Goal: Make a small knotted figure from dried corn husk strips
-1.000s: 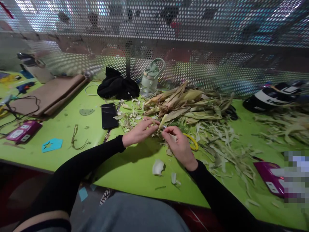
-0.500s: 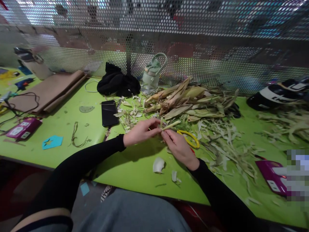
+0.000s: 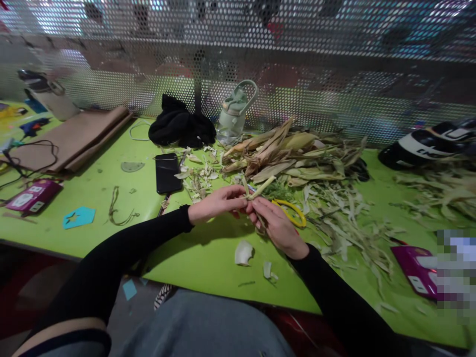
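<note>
L hand (image 3: 219, 202) & R hand (image 3: 277, 223) meet in front of the person, fingers of both pinched together on a pale husk strip (image 3: 265, 187), approx. at its fold. Strip looks v. light, thin & fairly soft, prob. a bit springy along its length; likely dry enough to split if bent hard, not esp. slippery. Best hold: fingertips close to the fold, w/ light pressure, rather than out at the loose ends.

Rel. to the fingers: the fold sits between the two sets of fingertips; one short end sticks up just beyond the L thumb, a longer one slants up & right beyond the R fingers. One piece or two, can't tell. Under the R hand, lower fingers partly hidden.

Just beside the R hand: yellow handle (image 3: 299, 210). Beyond, on the bench (image 3: 208, 267): husk pile (image 3: 282, 153); shreds (image 3: 344, 228) to the right, phone (image 3: 168, 173) left. Nearer the person, white scraps, e.g. a curved piece (image 3: 243, 253).
</note>
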A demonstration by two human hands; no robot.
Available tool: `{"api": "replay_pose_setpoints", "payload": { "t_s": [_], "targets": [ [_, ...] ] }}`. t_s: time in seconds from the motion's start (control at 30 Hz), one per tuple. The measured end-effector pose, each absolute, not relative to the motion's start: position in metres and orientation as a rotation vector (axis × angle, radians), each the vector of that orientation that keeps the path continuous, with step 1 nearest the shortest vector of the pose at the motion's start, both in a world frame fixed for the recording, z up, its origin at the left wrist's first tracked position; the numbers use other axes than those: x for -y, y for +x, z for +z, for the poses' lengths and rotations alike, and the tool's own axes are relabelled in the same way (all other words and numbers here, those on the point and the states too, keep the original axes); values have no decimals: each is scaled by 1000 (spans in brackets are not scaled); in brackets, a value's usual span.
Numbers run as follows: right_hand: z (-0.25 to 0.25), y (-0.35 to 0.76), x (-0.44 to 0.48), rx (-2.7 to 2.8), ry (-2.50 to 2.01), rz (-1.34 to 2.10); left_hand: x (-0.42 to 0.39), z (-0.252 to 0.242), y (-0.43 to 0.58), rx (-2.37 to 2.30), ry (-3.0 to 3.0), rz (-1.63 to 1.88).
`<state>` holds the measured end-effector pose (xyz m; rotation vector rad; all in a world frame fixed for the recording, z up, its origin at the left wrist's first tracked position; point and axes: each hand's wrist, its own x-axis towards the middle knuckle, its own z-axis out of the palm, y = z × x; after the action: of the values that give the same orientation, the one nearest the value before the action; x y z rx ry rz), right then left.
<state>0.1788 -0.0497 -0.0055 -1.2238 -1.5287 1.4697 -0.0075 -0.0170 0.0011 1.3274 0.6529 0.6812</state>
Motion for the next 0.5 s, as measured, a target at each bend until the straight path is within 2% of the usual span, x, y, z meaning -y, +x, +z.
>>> {"api": "replay_pose_setpoints", "payload": {
  "t_s": [0.07,0.2,0.27,0.5],
  "targets": [
    [-4,180,49,1647,-1234,1387,17,2,-8,-683,1440,690],
    [2,187,43,1930,-1375,830,17,2,-7,-765,1646,689],
    [3,189,42,1930,-1425,696,17,1,-7,-762,1664,633],
    [-3,183,44,1827,-1393,887,18,-13,-3,-755,1695,732]
  ]
}}
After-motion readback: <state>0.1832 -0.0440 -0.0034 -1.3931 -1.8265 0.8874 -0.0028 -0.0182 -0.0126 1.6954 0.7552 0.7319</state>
